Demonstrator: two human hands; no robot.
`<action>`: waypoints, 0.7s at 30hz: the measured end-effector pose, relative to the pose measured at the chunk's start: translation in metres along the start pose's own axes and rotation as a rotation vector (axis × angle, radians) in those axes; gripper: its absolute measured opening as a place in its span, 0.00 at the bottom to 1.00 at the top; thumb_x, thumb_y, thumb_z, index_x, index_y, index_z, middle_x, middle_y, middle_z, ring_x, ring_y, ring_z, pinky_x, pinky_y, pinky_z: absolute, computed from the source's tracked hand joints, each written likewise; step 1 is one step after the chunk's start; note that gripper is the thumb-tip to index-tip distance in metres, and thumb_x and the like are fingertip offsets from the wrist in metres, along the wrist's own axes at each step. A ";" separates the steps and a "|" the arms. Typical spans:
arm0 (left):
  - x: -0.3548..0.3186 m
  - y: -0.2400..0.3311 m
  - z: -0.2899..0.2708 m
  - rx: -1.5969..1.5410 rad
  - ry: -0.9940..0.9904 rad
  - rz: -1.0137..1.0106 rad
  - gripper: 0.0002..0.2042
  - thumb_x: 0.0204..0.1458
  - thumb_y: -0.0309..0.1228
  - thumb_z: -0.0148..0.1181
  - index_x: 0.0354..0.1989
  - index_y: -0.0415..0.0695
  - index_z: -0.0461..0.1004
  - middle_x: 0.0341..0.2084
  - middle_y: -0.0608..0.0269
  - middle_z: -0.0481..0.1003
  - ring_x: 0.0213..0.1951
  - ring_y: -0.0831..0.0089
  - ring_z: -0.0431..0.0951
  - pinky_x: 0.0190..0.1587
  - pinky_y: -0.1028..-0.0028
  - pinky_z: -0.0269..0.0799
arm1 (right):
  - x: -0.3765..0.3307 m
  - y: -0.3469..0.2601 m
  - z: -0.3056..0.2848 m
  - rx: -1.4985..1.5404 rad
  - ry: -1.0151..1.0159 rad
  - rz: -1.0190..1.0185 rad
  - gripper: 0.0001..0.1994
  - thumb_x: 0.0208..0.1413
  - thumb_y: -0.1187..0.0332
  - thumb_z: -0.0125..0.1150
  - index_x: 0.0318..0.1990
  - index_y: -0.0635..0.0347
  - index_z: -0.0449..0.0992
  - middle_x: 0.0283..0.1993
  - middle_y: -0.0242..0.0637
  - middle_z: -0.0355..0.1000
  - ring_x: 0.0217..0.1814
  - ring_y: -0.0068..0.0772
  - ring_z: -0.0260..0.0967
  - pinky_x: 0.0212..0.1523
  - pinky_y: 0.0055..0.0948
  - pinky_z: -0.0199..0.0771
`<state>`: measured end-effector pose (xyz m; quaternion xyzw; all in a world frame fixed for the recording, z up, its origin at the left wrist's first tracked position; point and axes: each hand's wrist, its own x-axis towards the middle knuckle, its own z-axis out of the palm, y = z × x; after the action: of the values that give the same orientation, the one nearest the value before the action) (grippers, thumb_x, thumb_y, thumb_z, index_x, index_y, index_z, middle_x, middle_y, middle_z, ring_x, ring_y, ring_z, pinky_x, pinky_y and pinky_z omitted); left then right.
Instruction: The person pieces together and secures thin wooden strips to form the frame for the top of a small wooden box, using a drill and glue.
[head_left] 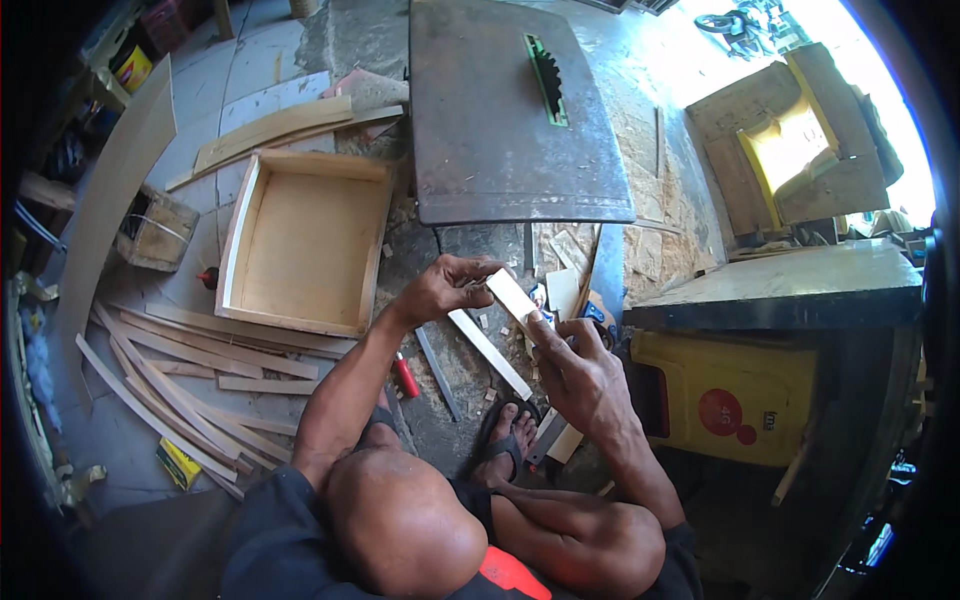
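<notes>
Pale wooden strips point(267, 385) fan across a littered floor point(200, 115) between eight and nine o'clock, with a yellow packet point(178, 465) at eight. An open wooden drawer point(305, 240) sits near ten, a red-handled tool point(405, 376) lies at seven-thirty, and sawdust point(655, 200) spreads at two.

Wood piece point(511, 295) before saw table point(490, 130) | box point(315, 240) left | strips point(268, 385) before box | bench point(790, 285) right

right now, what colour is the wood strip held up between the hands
The strip is pale cream, seen in the head view.
</notes>
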<state>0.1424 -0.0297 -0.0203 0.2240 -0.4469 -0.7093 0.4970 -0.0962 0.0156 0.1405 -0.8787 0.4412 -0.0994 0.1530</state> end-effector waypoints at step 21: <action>0.000 -0.005 -0.002 -0.146 -0.030 -0.064 0.26 0.49 0.28 0.78 0.58 0.39 0.79 0.45 0.65 0.84 0.47 0.80 0.80 0.53 0.75 0.75 | -0.001 -0.008 -0.007 0.068 -0.063 0.060 0.27 0.59 0.68 0.69 0.67 0.48 0.74 0.47 0.46 0.72 0.35 0.45 0.79 0.33 0.39 0.82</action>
<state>0.1413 -0.0302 -0.0258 0.1908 -0.3942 -0.7588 0.4821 -0.0924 0.0196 0.1499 -0.8621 0.4586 -0.0818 0.1993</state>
